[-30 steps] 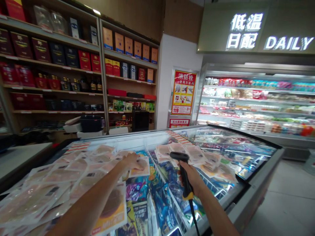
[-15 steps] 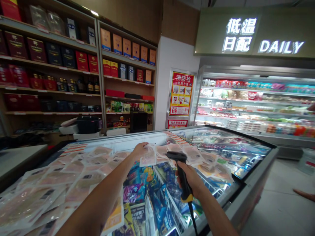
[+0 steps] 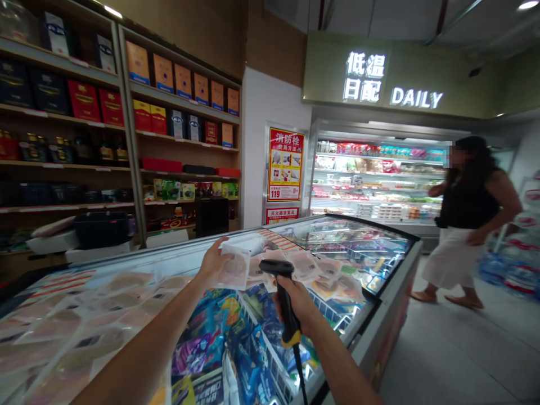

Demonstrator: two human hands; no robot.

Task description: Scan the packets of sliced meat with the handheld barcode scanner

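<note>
My left hand (image 3: 215, 261) is closed on the edge of a clear, flat plastic packet (image 3: 234, 266) with pale contents, lifted a little above the freezer's glass top. In my right hand (image 3: 297, 301) is a black and yellow barcode scanner (image 3: 287, 304), its head pointing left toward that packet and its cord hanging down. More of these flat packets (image 3: 304, 265) lie on the glass just beyond the scanner. A wide spread of similar packets (image 3: 105, 320) covers the glass on the left.
Under the glass, the chest freezer (image 3: 371, 320) holds bagged goods in wire baskets. Shelves of boxed bottles (image 3: 181, 135) stand behind it. A person (image 3: 472, 219) walks at the right, near wrapped water bottles (image 3: 523, 259). A lit chilled display (image 3: 371, 180) stands at the back.
The view has swung to the right, bringing a walking person fully into sight. My left hand has raised the packet's near side slightly; the scanner stays in my right hand.
</note>
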